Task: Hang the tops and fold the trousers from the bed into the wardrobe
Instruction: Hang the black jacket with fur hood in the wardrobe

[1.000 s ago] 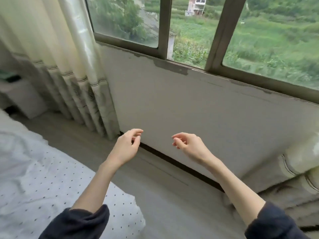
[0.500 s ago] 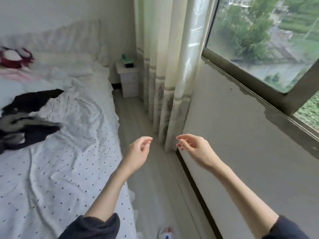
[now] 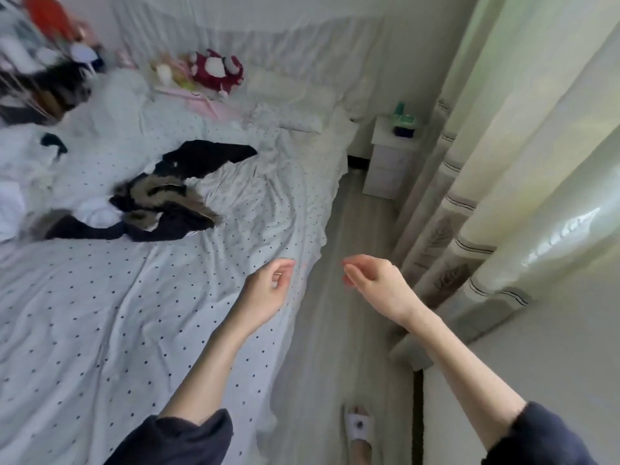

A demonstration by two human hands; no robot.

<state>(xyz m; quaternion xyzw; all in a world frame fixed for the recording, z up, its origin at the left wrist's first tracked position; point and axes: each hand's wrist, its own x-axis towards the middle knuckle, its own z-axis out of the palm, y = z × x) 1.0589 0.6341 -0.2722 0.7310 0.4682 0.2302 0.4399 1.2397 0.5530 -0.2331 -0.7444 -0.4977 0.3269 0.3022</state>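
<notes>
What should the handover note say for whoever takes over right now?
Left hand: loosely curled, holds nothing, raised over the bed edge.
Right hand: loosely curled, holds nothing, raised over the floor strip beside the curtain.
Clothes: a dark pile lies crumpled mid-bed, beyond both hands; more garments sit blurred at the far left edge.
Wardrobe: not in view.
Done: nothing that can be confirmed from here.
Left: pick up the pile, sort it, hang tops, fold trousers.

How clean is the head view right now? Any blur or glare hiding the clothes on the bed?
Head view: the dark clothes pile is smeared by motion blur, worst at the upper left edge; wide-angle bending curves the curtain, which glows with daylight; left hand and right hand are fairly sharp, and no glare falls on the bed.
</notes>
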